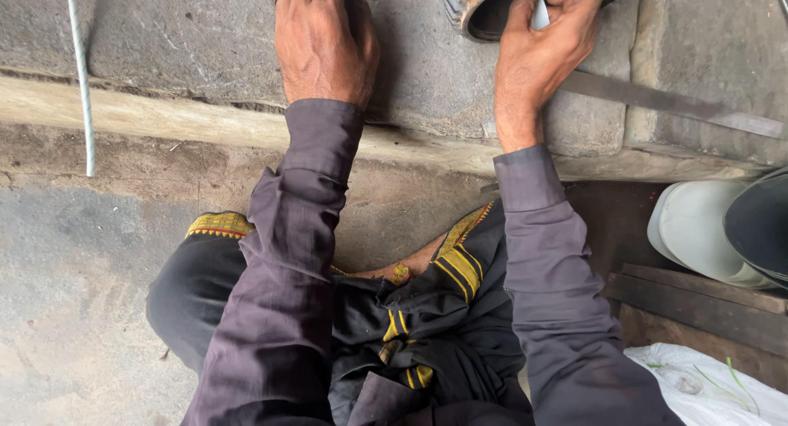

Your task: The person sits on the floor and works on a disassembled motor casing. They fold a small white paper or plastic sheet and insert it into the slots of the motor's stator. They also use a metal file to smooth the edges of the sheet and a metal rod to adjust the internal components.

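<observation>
Head view: seated person's right hand (546, 44) closes on a small pale object against the rim of a dark round vessel (480, 7) at the top edge | left hand (327, 40) rests on the stone slab (205, 40), grip not discernible | risk: long metal blade (665, 102) lying just beside the right wrist could nick it.

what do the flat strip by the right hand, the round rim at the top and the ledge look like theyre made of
Flat strip: likely metal, dull grey, thin and straight-edged with a faint sheen.
Round rim under the right hand: probably metal, with brownish, rust-like patches along its edge; the rest is cut off.
Ledge where the left hand rests: looks like stone or concrete, rough, matt grey and pitted.
</observation>
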